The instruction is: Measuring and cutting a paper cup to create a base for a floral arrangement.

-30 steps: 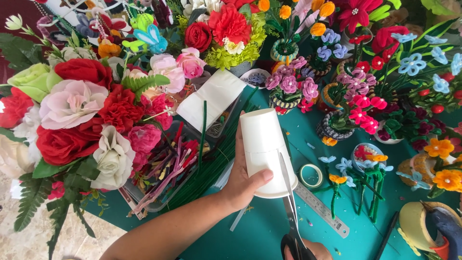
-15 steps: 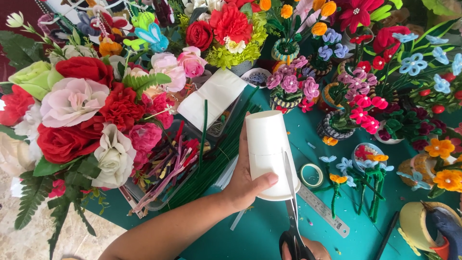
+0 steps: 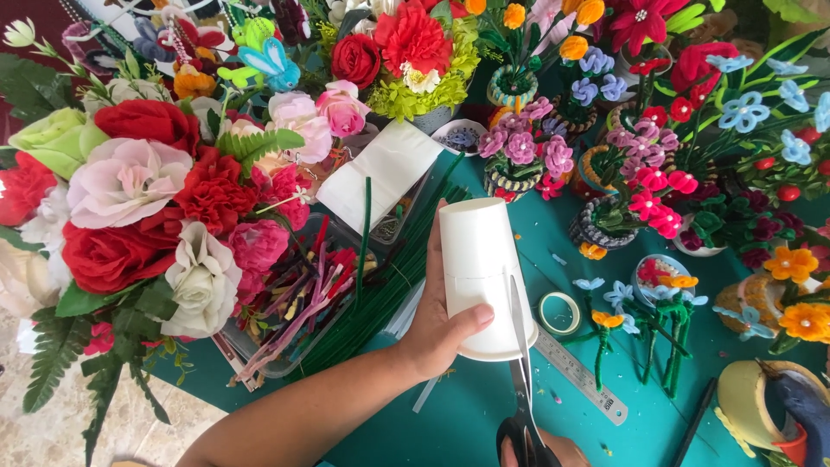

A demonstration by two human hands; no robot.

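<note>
The left hand (image 3: 437, 333) is clamped around a white paper cup (image 3: 480, 268) that lies on its side above the teal table (image 3: 467, 415), its closed base pointing away and its open rim near the thumb. The right hand (image 3: 562, 450) shows only at the bottom edge, closed on the black handles of a pair of steel scissors (image 3: 521, 380); the blades run up along the right side of the cup, their tips against its wall. Just right of the cup lie a small roll of clear tape (image 3: 560, 313) and a metal ruler (image 3: 577, 374). Left of the cup, a bundle of dark green pipe cleaners (image 3: 380, 303) rests beside a clear plastic tray of red and pink stems (image 3: 298, 303). Artificial flowers crowd the far side.
</note>
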